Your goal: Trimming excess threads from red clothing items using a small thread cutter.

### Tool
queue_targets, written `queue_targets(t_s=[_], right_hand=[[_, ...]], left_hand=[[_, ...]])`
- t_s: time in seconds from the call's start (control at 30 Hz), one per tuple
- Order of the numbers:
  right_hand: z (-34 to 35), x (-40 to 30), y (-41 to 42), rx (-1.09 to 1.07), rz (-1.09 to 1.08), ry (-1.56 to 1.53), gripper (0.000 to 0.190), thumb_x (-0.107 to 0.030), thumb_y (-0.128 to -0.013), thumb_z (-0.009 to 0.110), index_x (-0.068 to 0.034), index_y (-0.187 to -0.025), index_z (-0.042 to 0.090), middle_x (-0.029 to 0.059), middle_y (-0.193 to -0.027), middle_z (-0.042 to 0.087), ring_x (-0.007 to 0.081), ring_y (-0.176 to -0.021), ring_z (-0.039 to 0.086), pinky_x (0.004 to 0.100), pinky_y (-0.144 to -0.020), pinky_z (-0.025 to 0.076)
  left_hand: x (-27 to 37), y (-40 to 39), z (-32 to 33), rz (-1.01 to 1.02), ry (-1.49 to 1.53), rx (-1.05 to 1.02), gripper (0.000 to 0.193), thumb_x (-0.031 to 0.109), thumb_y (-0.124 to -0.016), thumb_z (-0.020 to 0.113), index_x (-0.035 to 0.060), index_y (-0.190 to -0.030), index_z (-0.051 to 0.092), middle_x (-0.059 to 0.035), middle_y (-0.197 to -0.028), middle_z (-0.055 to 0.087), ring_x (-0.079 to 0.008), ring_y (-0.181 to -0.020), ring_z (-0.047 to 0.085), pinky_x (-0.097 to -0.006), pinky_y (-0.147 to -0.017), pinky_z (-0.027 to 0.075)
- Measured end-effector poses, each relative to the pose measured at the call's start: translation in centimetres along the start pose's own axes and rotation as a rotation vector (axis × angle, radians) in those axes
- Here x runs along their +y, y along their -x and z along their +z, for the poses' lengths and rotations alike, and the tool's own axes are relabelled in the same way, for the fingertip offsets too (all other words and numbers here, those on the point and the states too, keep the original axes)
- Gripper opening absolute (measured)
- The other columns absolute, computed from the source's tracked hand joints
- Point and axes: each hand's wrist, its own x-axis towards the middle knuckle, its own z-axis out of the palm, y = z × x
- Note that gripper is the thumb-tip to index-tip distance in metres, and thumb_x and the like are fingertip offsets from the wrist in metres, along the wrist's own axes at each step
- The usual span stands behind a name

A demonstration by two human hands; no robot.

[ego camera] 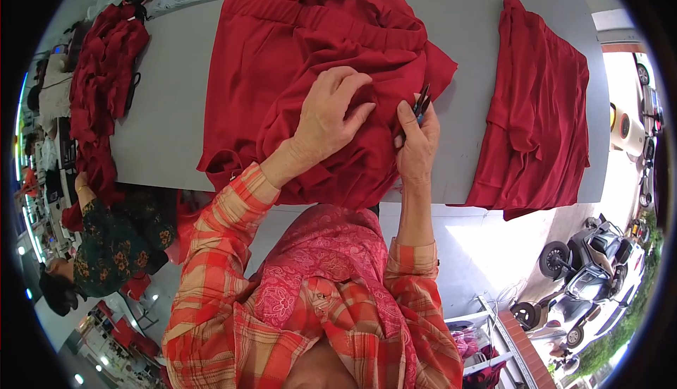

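Observation:
A large red garment [243, 71] with a gathered elastic waistband lies bunched on the grey table in front of me. Over its middle is my left hand [336, 111], its fingers bent and thumb apart; nothing shows between them, and whether the fingertips touch the cloth cannot be told. My right hand [418, 140], at the garment's right side, is closed around small dark-bladed thread snips [422, 104], with the blades pointing up and away from me. Part of the snips is hidden by the fingers.
More red garments [539, 114] lie at the right end of the grey table [169, 108]. A heap of red cloth [103, 71] is at the left end, beside a co-worker in a dark floral top [113, 251]. Plastic-wrapped items lie at the far left edge. Motor scooters stand outside, right.

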Motion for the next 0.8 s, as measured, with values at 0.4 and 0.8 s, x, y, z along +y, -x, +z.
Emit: queue_targets(t_s=[0.4,0.8], right_hand=[[1.0,-1.1,1.6,-0.115,-0.242,0.173,0.015,-0.012,-0.084,0.063,-0.005,-0.095,0.057,-0.0075,-0.069,0.052,-0.0004,-0.052,0.038,0.0155,-0.045,0.027],[1.1,-1.0,0.6,0.235,-0.52,0.335,0.015,-0.015,-0.09,0.054,-0.001,-0.096,0.057,-0.0011,-0.071,0.057,0.0005,-0.05,0.04,0.0166,-0.043,0.029]], left_hand=[[1.6,0.9,-2.0,-0.228,0.414,0.026,0.008,0.006,-0.082,0.061,-0.0004,-0.088,0.06,-0.0049,-0.083,0.058,-0.0128,-0.076,0.054,-0.0222,-0.067,0.043],[1.5,1.9,-1.9,-0.725,0.793,0.125,0.018,0.017,-0.092,0.051,0.0007,-0.087,0.056,0.0045,-0.078,0.054,-0.0024,-0.068,0.046,-0.0168,-0.063,0.039]])
